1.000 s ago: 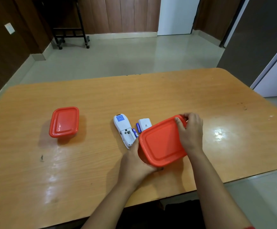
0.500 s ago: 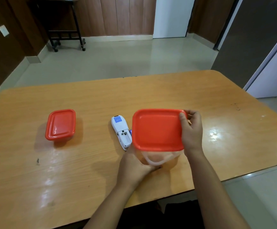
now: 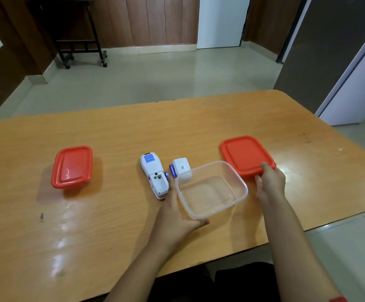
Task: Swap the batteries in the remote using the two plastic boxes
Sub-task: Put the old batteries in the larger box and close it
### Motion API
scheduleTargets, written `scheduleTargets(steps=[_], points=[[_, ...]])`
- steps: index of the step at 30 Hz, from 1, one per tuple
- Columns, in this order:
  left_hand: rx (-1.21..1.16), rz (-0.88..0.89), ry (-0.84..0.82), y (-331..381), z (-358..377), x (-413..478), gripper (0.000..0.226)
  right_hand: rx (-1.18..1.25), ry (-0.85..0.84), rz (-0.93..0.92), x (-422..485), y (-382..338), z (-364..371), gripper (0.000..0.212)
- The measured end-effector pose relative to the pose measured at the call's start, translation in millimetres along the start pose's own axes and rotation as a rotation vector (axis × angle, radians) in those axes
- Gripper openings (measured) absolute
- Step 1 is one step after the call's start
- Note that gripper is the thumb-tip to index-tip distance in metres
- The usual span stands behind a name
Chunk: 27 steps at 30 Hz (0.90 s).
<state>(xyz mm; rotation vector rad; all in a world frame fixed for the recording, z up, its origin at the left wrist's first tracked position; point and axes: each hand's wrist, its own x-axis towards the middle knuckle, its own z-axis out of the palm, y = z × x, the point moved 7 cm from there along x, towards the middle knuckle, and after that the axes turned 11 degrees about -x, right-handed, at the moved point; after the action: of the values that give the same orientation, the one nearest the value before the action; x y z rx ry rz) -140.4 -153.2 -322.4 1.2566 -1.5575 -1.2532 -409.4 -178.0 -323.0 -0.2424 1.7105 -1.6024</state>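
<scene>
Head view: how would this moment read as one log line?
left hand: holds clear box | right hand: on red lid, off box | remote: open

Head cam looks fwd/down, close over table [image 3: 111,136].

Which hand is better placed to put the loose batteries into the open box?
Probably the left hand. It rests at the near-left side of the open box, close to the batteries beside the remote. The right hand is farther, holding the red lid.
</scene>
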Motion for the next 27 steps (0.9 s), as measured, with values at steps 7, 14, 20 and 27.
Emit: scheduleTargets(steps=[7,14,20,27], points=[[0.009,0.077,0.053,21.5,-12.6,-4.9,0.127,-0.524,0.037,-0.158,-12.2,-6.8,4.9,0.023],[-0.436,0.163,0.413,25.6,-55.1,-4.1,0.031,-1.110,0.016,-0.750,-52.4,-15.6,45.0,0.051],[-0.617,0.035,0.576,9.3,-85.0,0.9,0.024,-1.088,-0.184,-1.185,-127.0,-8.1,104.0,0.023],[-0.632,-0.019,0.620,5.9,-100.5,3.0,0.021,-1.691,-0.496,-1.087,-119.5,18.7,187.3,0.041]])
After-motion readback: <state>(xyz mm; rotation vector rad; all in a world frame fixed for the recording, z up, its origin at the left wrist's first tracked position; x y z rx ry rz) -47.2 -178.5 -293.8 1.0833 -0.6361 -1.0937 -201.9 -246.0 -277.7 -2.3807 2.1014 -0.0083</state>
